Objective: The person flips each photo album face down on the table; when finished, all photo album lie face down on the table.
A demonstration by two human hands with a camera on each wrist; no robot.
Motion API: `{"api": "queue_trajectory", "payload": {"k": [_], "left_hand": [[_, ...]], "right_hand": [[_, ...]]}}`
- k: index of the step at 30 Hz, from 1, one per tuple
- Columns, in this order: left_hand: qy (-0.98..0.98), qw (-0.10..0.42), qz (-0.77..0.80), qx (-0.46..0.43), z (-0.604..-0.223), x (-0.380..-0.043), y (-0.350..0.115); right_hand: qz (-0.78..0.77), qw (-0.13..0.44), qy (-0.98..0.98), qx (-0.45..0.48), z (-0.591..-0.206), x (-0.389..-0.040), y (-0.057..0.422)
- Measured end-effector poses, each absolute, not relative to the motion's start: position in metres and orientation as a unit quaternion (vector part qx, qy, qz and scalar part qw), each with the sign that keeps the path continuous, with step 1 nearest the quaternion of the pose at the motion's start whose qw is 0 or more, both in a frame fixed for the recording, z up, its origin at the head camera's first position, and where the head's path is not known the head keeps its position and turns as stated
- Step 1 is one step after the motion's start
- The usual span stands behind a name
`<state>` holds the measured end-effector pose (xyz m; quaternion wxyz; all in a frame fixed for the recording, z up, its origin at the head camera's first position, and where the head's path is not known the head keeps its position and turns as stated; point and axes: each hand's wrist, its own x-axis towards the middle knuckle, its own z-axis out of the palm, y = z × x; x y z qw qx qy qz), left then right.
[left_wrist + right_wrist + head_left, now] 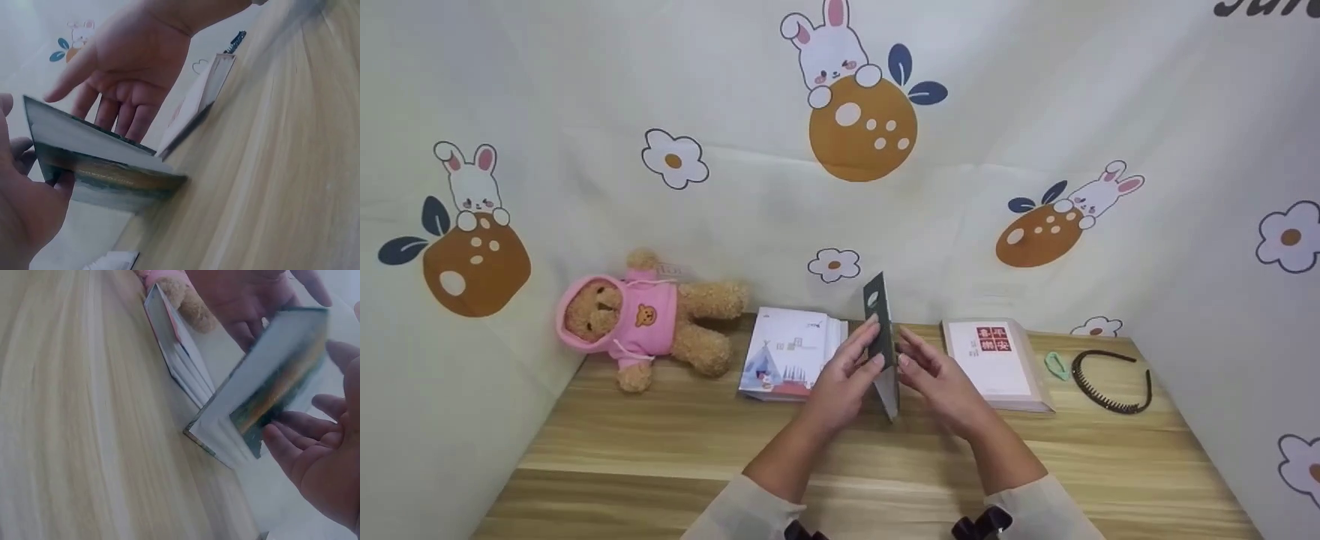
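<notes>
A dark green hardcover book [883, 330] stands on edge between my two hands, its covers slightly parted at the pages. My left hand [847, 367] holds it from the left, with thumb and fingers at the cover. On the other side is my right hand [941, 379], its fingers loosely bent and the fingertips close by the cover. The book's lower edge meets the wooden table. In the right wrist view, a brown-and-green picture on the cover [281, 394] faces the right hand's fingers [298, 436].
Left of the hands lie white picture books [787, 352] and a teddy bear [645, 319] in a pink hoodie. To the right are a white book with red characters [990, 360], a green hair clip [1057, 366] and a black headband [1112, 382]. A printed curtain [735, 217] borders the table [660, 465].
</notes>
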<state>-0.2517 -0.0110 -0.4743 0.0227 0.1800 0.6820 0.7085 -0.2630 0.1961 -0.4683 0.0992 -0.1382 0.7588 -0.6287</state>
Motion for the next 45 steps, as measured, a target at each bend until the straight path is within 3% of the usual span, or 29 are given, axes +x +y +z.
{"api": "queue_trajectory", "payload": {"k": [9, 20, 30, 38, 45], "left_hand": [[0.705, 0.062, 0.686, 0.168, -0.488, -0.256, -0.010], [0.726, 0.091, 0.669, 0.130, -0.499, -0.253, -0.011], [0.774, 0.104, 0.612, 0.125, -0.502, -0.252, -0.006], [0.769, 0.129, 0.616, 0.115, -0.505, -0.254, -0.006], [0.758, 0.106, 0.634, 0.116, -0.506, -0.258, -0.008]], "right_hand": [[-0.655, 0.105, 0.745, -0.068, -0.464, -0.261, 0.198], [-0.641, 0.133, 0.753, -0.065, -0.464, -0.259, 0.197], [-0.627, 0.044, 0.776, -0.047, -0.462, -0.272, 0.213], [-0.508, 0.062, 0.859, 0.008, -0.468, -0.277, 0.224], [-0.480, 0.069, 0.875, 0.008, -0.470, -0.273, 0.218]]}}
